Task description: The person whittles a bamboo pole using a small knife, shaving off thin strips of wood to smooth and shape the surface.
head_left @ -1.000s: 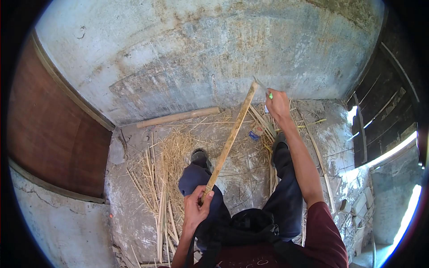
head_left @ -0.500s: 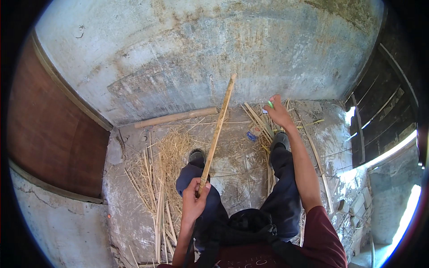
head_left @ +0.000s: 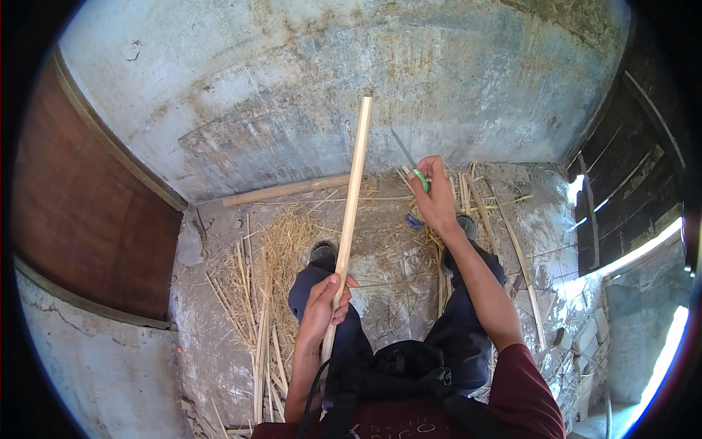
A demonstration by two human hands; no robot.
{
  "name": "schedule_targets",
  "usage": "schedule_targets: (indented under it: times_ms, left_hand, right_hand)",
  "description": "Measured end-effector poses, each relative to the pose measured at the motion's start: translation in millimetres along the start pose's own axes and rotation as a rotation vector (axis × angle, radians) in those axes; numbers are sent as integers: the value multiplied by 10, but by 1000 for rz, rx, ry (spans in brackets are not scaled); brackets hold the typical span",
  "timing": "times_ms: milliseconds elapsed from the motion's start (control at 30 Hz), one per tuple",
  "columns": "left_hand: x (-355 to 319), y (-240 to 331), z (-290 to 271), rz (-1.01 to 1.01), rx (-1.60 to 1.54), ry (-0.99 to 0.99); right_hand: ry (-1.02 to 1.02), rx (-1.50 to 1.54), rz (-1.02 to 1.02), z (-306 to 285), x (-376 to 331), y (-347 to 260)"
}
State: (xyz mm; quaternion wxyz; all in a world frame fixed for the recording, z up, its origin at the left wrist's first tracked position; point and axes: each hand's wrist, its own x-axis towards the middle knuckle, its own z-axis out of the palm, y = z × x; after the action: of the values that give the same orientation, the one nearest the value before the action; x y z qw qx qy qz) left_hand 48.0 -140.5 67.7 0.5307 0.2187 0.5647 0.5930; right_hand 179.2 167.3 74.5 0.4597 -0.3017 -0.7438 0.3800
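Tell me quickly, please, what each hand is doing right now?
Left hand: closed around the lower part of a long pale stick.
Right hand: closed on a green-handled knife.

Long pale bamboo strip (head_left: 349, 216), straight and smooth, held upright-slanting in the left hand (head_left: 324, 307) near its lower end, tip pointing far toward the grey wall. Thin dark-bladed knife (head_left: 409, 159) with green handle, gripped in the right hand (head_left: 434, 199), blade angled up and left, just right of the strip, not touching.
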Motion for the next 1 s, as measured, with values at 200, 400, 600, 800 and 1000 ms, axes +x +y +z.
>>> schedule_targets:
  times_ms: [200,400,600,800,1000]
  left_hand:
    - [36,71,54,-33,-56,-47]
    - [79,143,120,-11,-23,-10]
    - [96,219,112,11,-62,31]
    - [125,192,169,77,-77,79]
    - [109,226,168,55,-22,66]
  right_hand:
    - [-161,79,-103,125,-316,-231]
    - [-288,77,-399,270,-534,-160]
    - [-475,55,-603,359,-642,-219]
    - [-510,91,-585,444,-730,-271]
    - [-490,39,-567,422,-660,-257]
